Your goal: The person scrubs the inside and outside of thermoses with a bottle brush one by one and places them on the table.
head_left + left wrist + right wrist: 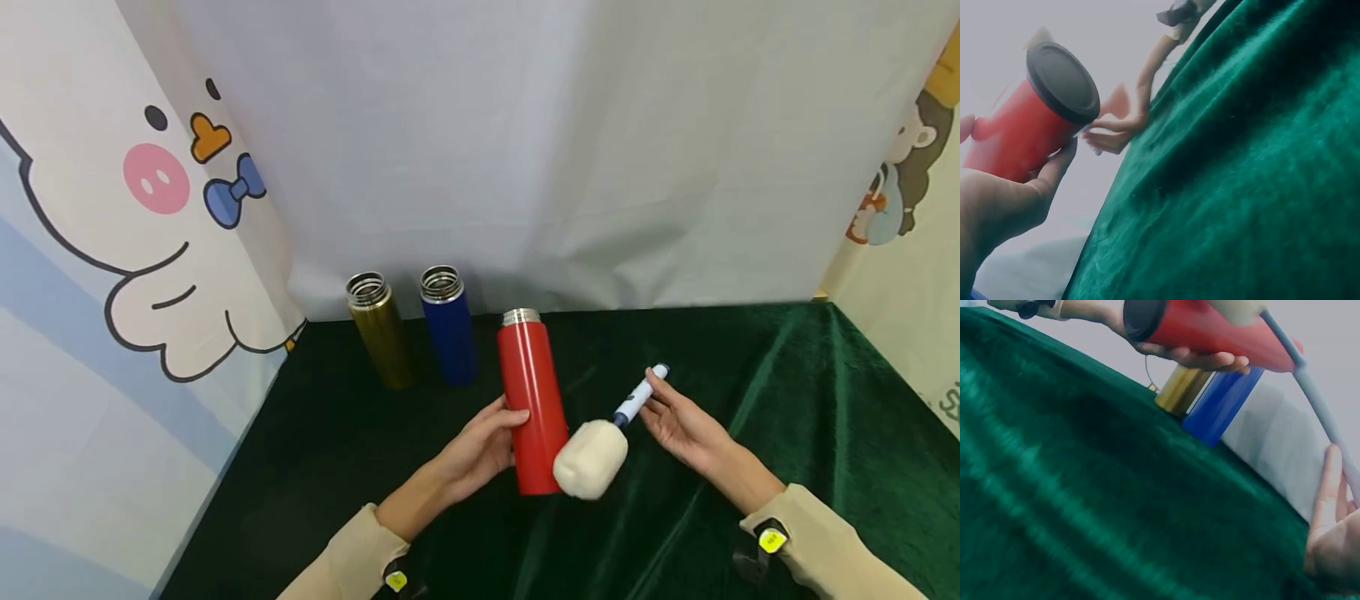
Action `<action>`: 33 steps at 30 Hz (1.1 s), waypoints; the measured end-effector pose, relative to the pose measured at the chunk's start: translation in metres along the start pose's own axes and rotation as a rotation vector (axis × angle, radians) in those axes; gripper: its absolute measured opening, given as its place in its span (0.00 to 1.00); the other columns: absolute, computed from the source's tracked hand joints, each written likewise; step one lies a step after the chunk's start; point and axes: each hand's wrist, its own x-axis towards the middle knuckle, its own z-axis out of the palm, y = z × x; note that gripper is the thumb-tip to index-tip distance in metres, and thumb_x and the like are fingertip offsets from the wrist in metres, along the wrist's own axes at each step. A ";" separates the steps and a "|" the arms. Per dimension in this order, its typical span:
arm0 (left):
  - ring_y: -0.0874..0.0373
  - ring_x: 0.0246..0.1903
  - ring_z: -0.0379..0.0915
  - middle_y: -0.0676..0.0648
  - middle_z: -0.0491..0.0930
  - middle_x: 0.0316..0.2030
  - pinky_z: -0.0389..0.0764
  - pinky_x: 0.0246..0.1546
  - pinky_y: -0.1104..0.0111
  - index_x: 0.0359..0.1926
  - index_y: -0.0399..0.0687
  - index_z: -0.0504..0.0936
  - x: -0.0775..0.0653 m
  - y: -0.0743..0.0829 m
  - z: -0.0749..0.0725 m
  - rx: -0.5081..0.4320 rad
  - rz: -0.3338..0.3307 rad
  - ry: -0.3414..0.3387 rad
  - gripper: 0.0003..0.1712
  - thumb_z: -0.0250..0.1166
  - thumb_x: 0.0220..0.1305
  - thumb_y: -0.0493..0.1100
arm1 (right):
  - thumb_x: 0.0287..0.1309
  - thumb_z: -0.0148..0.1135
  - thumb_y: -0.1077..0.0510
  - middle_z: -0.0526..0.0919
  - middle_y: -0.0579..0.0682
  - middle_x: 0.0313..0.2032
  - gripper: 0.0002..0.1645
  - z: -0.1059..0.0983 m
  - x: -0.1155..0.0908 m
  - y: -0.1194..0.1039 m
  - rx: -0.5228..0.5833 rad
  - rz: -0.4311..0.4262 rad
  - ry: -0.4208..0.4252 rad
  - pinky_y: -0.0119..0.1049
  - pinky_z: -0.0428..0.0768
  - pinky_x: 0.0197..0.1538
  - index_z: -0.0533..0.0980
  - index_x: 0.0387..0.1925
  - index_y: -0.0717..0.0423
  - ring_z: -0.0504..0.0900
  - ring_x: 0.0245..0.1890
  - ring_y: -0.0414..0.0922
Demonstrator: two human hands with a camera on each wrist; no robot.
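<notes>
My left hand (480, 450) grips a red bottle (531, 392) round its lower half, thumb across the front. The bottle leans slightly, its bare metal threaded neck at the top and no lid on it. In the left wrist view its black base (1063, 81) faces the camera. A bottle brush (635, 402) with a white handle and a thick cream sponge head (591, 460) is pinched near the handle's end by my right hand (686, 429). The sponge head overlaps the bottle's lower right side in the head view. Above the cloth, bottle and brush are held up in the right wrist view.
A gold bottle (382, 342) and a blue bottle (450, 342), both lidless, stand side by side at the back left. Dark green velvet cloth (780, 400) covers the table. A pale curtain (480, 150) hangs behind, with a cartoon-printed sheet (82, 167) on the left.
</notes>
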 end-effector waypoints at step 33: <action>0.56 0.63 0.73 0.49 0.72 0.65 0.73 0.67 0.56 0.78 0.56 0.50 0.002 -0.002 -0.001 -0.090 0.024 0.039 0.32 0.49 0.79 0.47 | 0.78 0.48 0.52 0.83 0.48 0.41 0.13 -0.004 0.003 0.001 0.010 0.019 -0.055 0.28 0.84 0.51 0.77 0.42 0.51 0.86 0.44 0.39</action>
